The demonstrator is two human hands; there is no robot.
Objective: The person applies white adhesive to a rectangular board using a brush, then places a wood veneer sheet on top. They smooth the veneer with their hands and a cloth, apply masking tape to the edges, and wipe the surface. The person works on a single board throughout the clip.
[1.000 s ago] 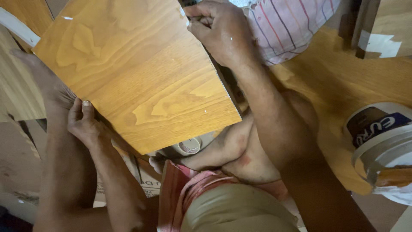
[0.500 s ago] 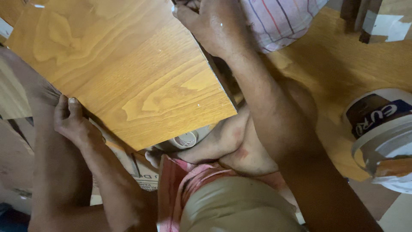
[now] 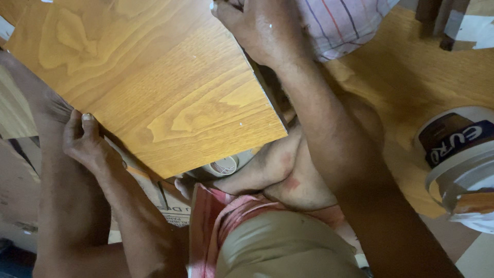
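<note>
Wood-grain board (image 3: 149, 87) sits tilted above my lap. I see my left grip (image 3: 85, 144) curled tight on its lower left edge and my right grip (image 3: 262, 31) clamped on its upper right corner. Right of the board stands a white bucket (image 3: 458, 164).

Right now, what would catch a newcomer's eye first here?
A big wood-grain board fills the upper left, gripped by the left hand at its lower edge and the right hand at its top corner. At the right edge sits a white tub.
</note>
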